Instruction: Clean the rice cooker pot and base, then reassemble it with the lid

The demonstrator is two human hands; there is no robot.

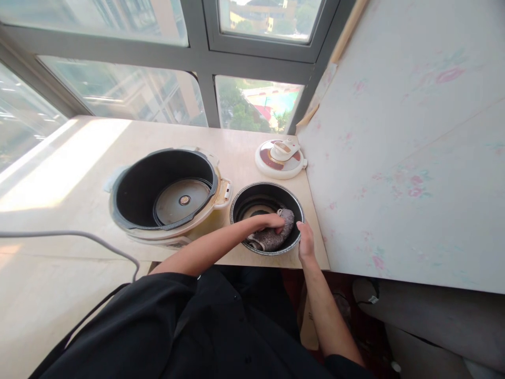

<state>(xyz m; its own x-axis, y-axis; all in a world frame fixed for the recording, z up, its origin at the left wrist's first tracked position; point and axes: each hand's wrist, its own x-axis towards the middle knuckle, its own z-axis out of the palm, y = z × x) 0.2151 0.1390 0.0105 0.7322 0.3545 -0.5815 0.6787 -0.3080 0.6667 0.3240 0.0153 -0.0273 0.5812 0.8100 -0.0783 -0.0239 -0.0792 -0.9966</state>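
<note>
A dark inner pot [252, 197] with a pale rim stands at the front of the counter. My left hand [272, 221] reaches down inside it, fingers closed on a grey-brown cloth [274, 241] that lies against the pot's near and right wall. On the pot's right side, my right hand [306, 241] grips the rim, thumb near the top edge and the other fingers mostly hidden. Just left of the pot is the open cooker body [165, 168], with a black interior and a round metal heating plate at its bottom.
Behind the pot, the white and brown cooker lid [281, 158] rests on the counter [236, 145] beside the flower-patterned wall [394, 158]. A grey cord [90, 237] runs across the counter at the left. Windows [260, 105] rise along the back.
</note>
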